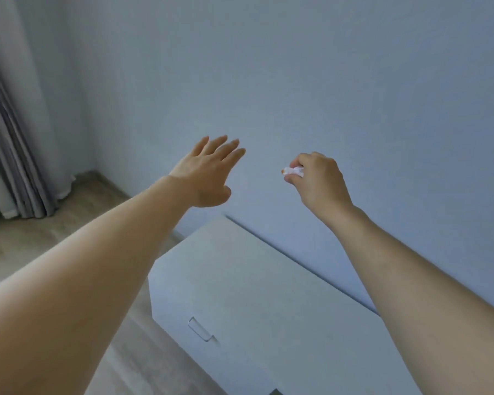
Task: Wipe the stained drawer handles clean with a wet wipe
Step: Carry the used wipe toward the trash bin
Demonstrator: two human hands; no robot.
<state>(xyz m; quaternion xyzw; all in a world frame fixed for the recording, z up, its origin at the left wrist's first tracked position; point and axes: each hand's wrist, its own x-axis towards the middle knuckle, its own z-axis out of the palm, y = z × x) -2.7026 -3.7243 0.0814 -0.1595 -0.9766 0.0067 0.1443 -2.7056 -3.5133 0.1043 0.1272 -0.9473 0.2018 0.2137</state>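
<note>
Nearest to the person stands a low white cabinet [268, 295] against the wall. On its front face one drawer handle [200, 329] shows, a slim pale loop set near the top edge; from here I cannot tell if it has a stain. The top of the cabinet is flat and plain. A wooden floor [40, 238] lies to the left of it.

Both bare arms are stretched out above the cabinet, well apart from the handle. The left hand [208, 173] is held flat in the air with the back turned up; its grip is apart, the fingers straight and a little spread, holding nothing. The right hand [317, 178] is at about the same height, a little apart from the left one. Its grip is clamped on a small crumpled white wet wipe [293, 171], which is pinched between the thumb and the curled fingers. The end of the wipe that points to the left hand has an orange mark.

Behind the hands is a bare pale wall [325, 67]. In the far left corner a grey curtain [9, 124] hangs down to the floor.
</note>
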